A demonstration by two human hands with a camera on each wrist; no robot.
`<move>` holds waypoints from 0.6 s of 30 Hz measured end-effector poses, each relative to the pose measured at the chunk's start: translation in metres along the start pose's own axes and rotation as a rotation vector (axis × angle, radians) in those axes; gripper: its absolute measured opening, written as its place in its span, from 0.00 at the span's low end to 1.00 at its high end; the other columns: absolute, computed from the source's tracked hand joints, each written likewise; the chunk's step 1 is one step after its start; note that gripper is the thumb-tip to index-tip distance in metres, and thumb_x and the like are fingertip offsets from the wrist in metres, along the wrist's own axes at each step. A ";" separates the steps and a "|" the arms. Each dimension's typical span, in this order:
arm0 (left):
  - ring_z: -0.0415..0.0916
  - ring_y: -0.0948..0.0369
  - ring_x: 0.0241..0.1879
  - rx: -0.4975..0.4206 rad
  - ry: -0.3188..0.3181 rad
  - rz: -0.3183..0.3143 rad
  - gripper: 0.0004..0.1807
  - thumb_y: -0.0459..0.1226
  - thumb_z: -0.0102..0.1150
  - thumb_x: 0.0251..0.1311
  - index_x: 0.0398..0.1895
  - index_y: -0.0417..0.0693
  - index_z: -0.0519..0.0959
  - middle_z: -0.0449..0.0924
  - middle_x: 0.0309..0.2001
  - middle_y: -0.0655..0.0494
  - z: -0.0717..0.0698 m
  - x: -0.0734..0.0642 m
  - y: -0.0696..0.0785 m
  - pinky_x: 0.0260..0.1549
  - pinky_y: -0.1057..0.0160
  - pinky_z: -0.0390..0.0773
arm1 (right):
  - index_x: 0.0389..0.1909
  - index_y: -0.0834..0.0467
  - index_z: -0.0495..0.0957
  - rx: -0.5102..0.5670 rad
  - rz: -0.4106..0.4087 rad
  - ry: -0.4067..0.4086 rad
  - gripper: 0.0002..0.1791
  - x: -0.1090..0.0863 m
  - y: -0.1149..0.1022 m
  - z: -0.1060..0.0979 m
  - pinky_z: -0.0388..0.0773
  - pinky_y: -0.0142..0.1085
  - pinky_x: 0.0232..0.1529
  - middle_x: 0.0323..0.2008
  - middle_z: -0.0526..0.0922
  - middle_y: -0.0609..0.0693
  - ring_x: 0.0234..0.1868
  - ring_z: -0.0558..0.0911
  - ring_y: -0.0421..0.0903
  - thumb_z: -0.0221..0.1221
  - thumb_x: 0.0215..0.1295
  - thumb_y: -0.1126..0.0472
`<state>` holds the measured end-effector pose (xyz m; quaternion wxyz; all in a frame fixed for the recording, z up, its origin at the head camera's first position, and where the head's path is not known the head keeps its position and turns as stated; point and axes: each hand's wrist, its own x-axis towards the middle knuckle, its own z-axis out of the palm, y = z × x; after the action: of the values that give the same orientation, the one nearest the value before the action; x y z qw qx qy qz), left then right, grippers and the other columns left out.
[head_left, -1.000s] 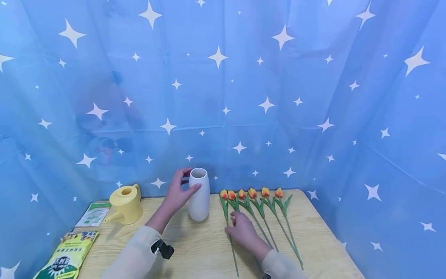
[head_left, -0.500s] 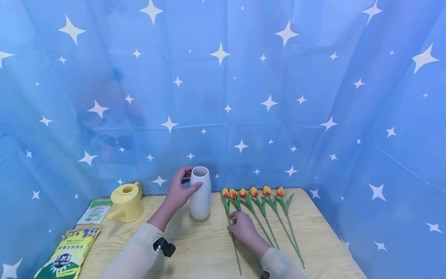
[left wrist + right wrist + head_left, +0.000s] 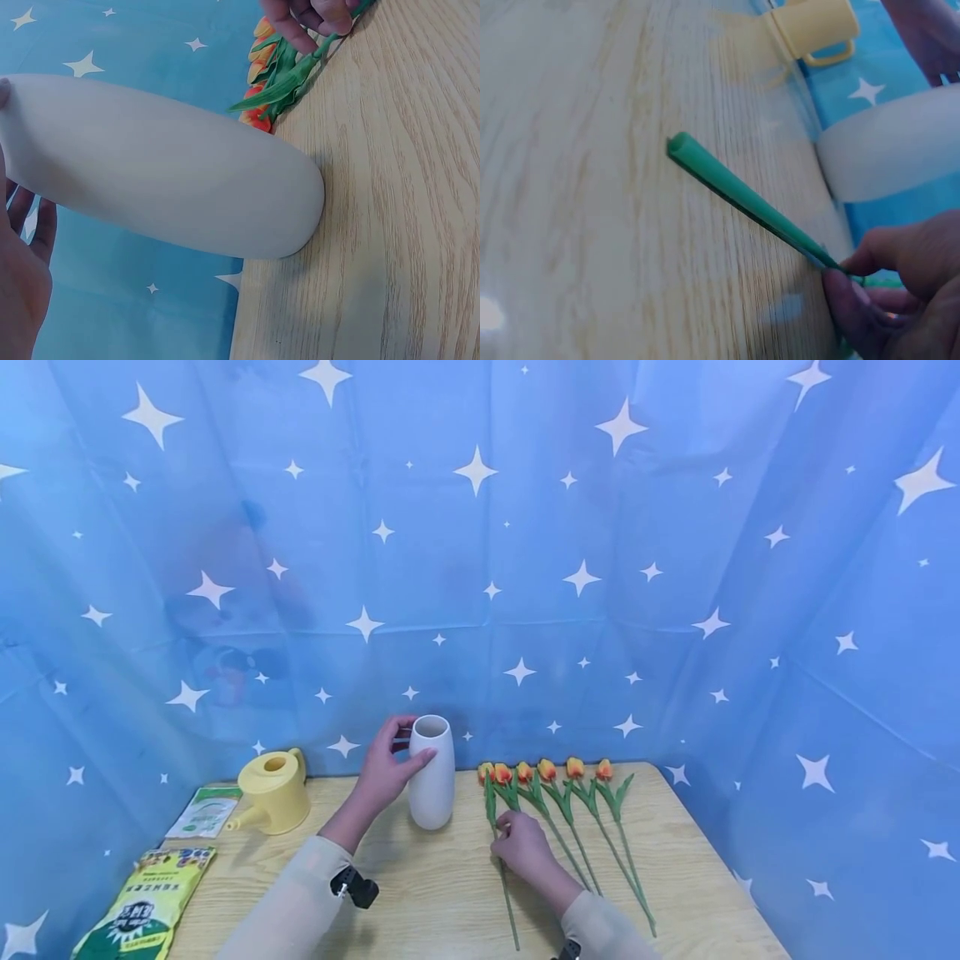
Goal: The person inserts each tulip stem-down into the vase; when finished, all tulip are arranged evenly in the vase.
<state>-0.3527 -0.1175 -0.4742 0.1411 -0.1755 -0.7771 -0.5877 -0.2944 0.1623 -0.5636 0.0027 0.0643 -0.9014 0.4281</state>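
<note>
A tall white vase [image 3: 432, 789] stands upright on the wooden table. My left hand [image 3: 385, 774] grips it near the rim, thumb in front and fingers behind; the left wrist view shows the vase's smooth side [image 3: 165, 165]. To the right lie several orange-yellow artificial tulips [image 3: 574, 768] in a row, blooms toward the back. My right hand [image 3: 527, 853] pinches the stem of the leftmost tulip [image 3: 507, 902] between thumb and forefinger. In the right wrist view this green stem [image 3: 742, 196] reaches out from the fingertips, its cut end toward the camera. One leaf partly covers its bloom.
A yellow watering can [image 3: 276, 795] stands at the back left, its spout toward the front left. Beside it lie a green-and-white packet [image 3: 204, 813] and a yellow-green bag [image 3: 146, 902]. A blue star-patterned curtain [image 3: 480, 560] hangs behind the table [image 3: 420, 902].
The leftmost tulip has turned a little, so a leaf now crosses its bloom. Both hands keep their places at the vase and stem. The head view has shifted slightly.
</note>
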 end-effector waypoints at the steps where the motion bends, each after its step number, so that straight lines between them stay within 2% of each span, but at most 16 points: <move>1: 0.77 0.44 0.65 -0.004 -0.002 0.002 0.33 0.50 0.79 0.68 0.70 0.53 0.75 0.79 0.65 0.50 0.000 0.000 0.000 0.67 0.30 0.76 | 0.54 0.73 0.83 0.014 0.007 -0.003 0.22 0.000 0.000 0.000 0.72 0.34 0.26 0.25 0.77 0.46 0.24 0.73 0.41 0.63 0.55 0.75; 4: 0.78 0.44 0.65 -0.011 -0.007 0.000 0.33 0.51 0.79 0.68 0.70 0.54 0.75 0.79 0.65 0.50 -0.001 0.001 -0.001 0.67 0.29 0.76 | 0.55 0.73 0.81 0.078 0.024 -0.025 0.22 -0.001 0.000 -0.002 0.76 0.34 0.24 0.26 0.77 0.47 0.24 0.74 0.41 0.63 0.58 0.75; 8: 0.78 0.45 0.65 0.002 -0.010 -0.019 0.34 0.51 0.80 0.67 0.70 0.55 0.75 0.79 0.65 0.50 -0.002 0.001 -0.001 0.65 0.29 0.77 | 0.60 0.74 0.77 0.248 0.063 -0.098 0.21 -0.004 -0.003 -0.007 0.85 0.38 0.24 0.32 0.79 0.52 0.26 0.79 0.43 0.64 0.67 0.75; 11: 0.78 0.45 0.64 0.012 -0.008 -0.027 0.34 0.51 0.80 0.67 0.70 0.56 0.75 0.79 0.65 0.51 -0.002 0.001 -0.002 0.65 0.30 0.78 | 0.64 0.76 0.74 0.358 0.088 -0.149 0.22 -0.007 -0.007 -0.012 0.89 0.42 0.28 0.37 0.80 0.56 0.27 0.82 0.46 0.64 0.72 0.74; 18: 0.78 0.45 0.63 -0.005 -0.006 -0.014 0.32 0.51 0.79 0.68 0.69 0.56 0.75 0.79 0.63 0.51 -0.002 0.001 -0.003 0.65 0.29 0.77 | 0.65 0.76 0.69 0.487 0.097 -0.199 0.22 -0.010 -0.016 -0.020 0.92 0.47 0.37 0.42 0.76 0.56 0.32 0.83 0.48 0.62 0.76 0.72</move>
<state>-0.3551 -0.1202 -0.4755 0.1342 -0.1724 -0.7772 -0.5901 -0.2841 0.1693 -0.5391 -0.1220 0.0616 -0.7697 0.6236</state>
